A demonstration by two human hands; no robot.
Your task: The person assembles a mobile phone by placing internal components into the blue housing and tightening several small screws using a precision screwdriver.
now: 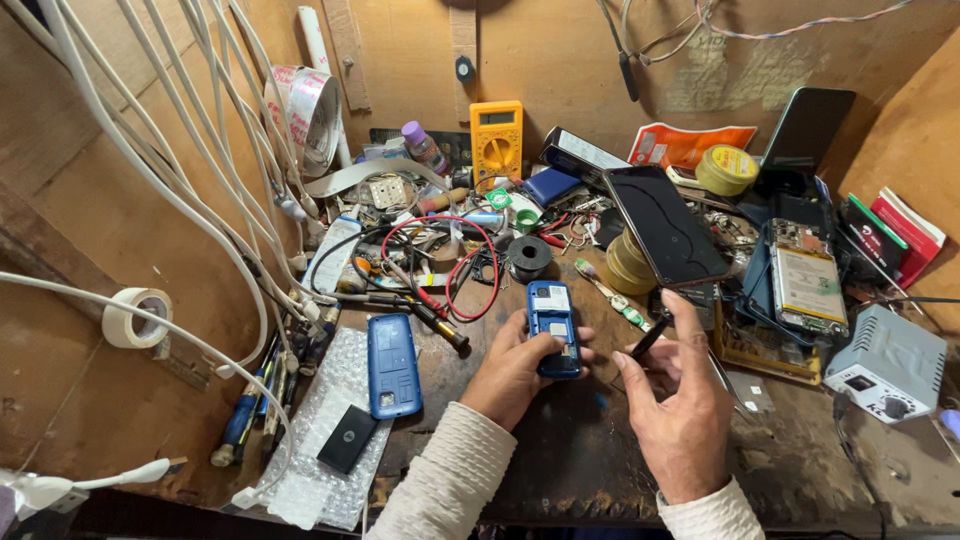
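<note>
The left hand (515, 372) has its grip clenched around a small blue open-backed plastic phone (553, 326) above the cluttered wooden worktop (560, 450), while the right hand (680, 395) pinches a thin black tool (652, 335).

From here, my left hand (515, 372) covers the lower half of the opened blue phone (553, 325), so I can't read its insides. Right of that phone, the dark tool (651, 336) disappears into my right hand (680, 400). Both forearms leave the bottom edge.
</note>
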